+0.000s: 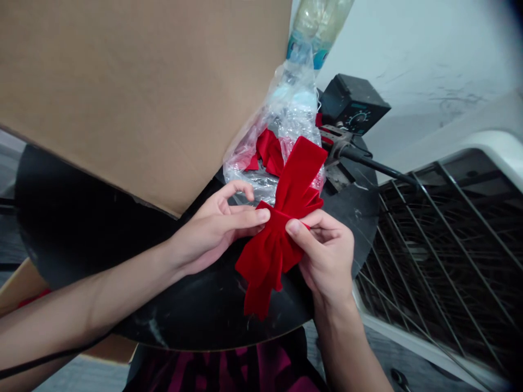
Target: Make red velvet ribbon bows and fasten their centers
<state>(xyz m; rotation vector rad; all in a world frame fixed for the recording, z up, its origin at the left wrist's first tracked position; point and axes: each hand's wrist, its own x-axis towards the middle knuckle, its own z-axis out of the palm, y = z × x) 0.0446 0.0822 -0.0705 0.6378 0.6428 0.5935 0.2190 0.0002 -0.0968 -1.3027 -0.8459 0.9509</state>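
Over the round black table, a red velvet bow is held up between both hands. My left hand pinches its left side near the middle, thumb on top and index finger raised and curled. On the other side, my right hand grips the bow's centre band with thumb in front and fingers behind. Just beyond the bow lies a clear plastic bag with more red velvet pieces in it.
A large cardboard box fills the upper left. Behind stand plastic bottles and a black control box with a dial. A holder with a black cable sits beside the bag. At right is a white-framed fan with a wire grille.
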